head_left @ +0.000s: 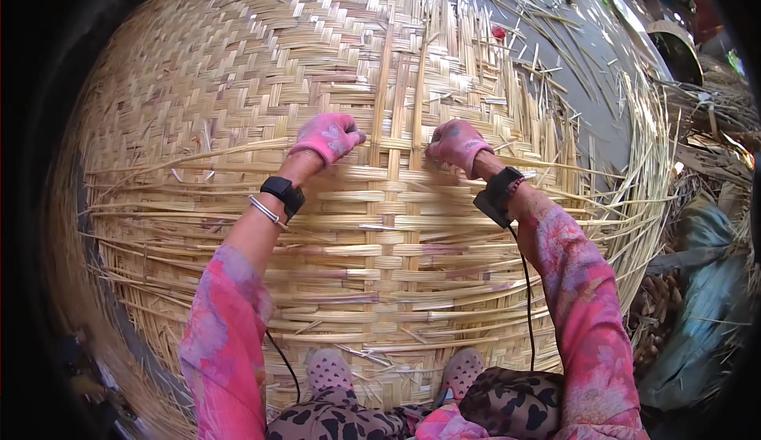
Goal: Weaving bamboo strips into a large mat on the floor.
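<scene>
A large mat point(317, 51) of flat straw-coloured strips, apparently split bamboo or cane, spreads beneath me in a zigzag weave. My left hand point(331, 137), in a pink fingerless glove, is closed at a loose crosswise strip point(238, 148) that runs out to the left. Level with it, my right hand point(460, 145), gloved alike, closes at the same row, where strip ends point(555, 167) run out to the right. The fingers hide most of what they grip. Between the hands, two long lengthwise strips point(384, 83) lie over the weave. Nearer me, crosswise strips point(341, 238) lie more loosely spaced.
My shoes point(329, 369) stand on the mat's near part. Loose strips litter the grey floor point(590, 51) at the far right, near a small red thing point(499, 32). A bluish plastic sheet point(697, 305) and piled sticks lie right. Black cables hang from my wrists.
</scene>
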`<state>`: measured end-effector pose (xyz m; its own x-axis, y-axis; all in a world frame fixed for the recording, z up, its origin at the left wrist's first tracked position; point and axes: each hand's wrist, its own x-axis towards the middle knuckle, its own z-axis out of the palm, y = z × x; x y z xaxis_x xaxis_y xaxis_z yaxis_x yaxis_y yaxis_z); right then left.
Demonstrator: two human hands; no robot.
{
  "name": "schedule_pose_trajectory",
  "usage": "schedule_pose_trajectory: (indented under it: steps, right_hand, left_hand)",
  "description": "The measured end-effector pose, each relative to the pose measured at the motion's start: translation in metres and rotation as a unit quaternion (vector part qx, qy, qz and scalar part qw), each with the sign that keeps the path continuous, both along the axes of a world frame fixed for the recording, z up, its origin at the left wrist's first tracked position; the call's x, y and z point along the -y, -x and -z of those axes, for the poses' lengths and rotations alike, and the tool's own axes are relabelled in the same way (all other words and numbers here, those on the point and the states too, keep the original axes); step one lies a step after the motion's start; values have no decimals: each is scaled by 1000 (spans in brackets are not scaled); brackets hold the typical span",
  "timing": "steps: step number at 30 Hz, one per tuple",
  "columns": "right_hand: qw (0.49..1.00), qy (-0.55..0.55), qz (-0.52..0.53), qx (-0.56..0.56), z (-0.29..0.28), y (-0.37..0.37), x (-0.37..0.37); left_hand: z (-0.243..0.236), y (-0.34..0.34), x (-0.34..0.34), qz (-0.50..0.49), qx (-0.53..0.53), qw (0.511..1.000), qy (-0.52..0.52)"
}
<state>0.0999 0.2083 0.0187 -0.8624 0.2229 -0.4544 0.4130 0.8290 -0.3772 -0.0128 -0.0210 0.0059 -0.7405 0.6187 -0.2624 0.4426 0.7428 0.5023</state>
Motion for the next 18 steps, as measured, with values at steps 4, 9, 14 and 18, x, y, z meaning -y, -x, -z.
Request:
schedule_pose_trajectory:
  steps: [4,9,14,18]
  right_hand:
    - [994,-80,-30,-69,5,6,5]
    - [972,215,78,51,2,6,-5]
    - [977,204,67,11,-12,5,-14]
    - [975,217,44,-22,-14,7,-6]
  left_hand:
    - [4,-1,-2,-5,-67,998,-12]
    - [8,0,5,0,-29,1000,7]
    - [2,-38,-22,38,-195,961,-194]
    - [18,-67,-41,49,17,984,-170]
